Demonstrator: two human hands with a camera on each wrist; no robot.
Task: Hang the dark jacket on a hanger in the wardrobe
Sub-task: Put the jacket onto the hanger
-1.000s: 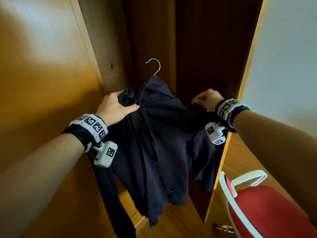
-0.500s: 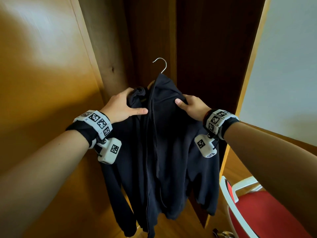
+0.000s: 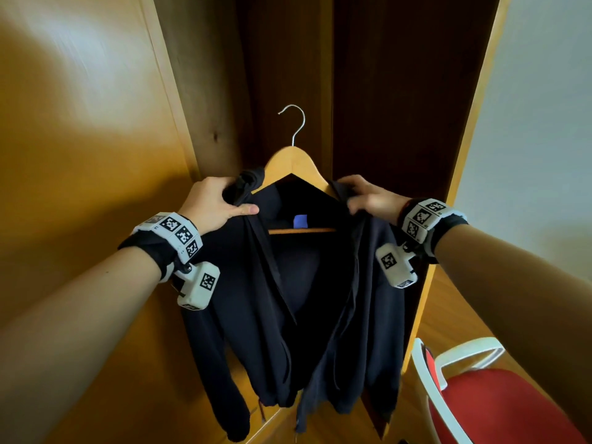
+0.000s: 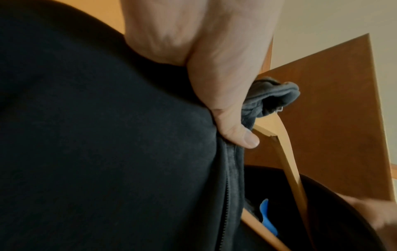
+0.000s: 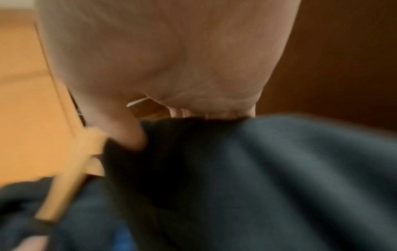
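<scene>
Dark jacket (image 3: pixel 304 299) drapes the wooden hanger (image 3: pixel 290 161). Our left hand (image 3: pixel 208 205) and right hand (image 3: pixel 368 197) each grip a shoulder.

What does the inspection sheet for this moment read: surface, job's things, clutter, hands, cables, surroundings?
Surface: wooden floor beside the wardrobe; no table seen.
Job's things: dark jacket draped open-fronted on a wooden hanger; its metal hook is free, not on any rail seen; open wardrobe behind.
Clutter: nothing seen.
Hands: left hand grips the jacket's left shoulder; right hand grips the right shoulder, both at the hanger's arms.
Cables: nothing seen.
Surroundings: wardrobe door at left, pale wall at right, red chair with white frame at lower right.
</scene>
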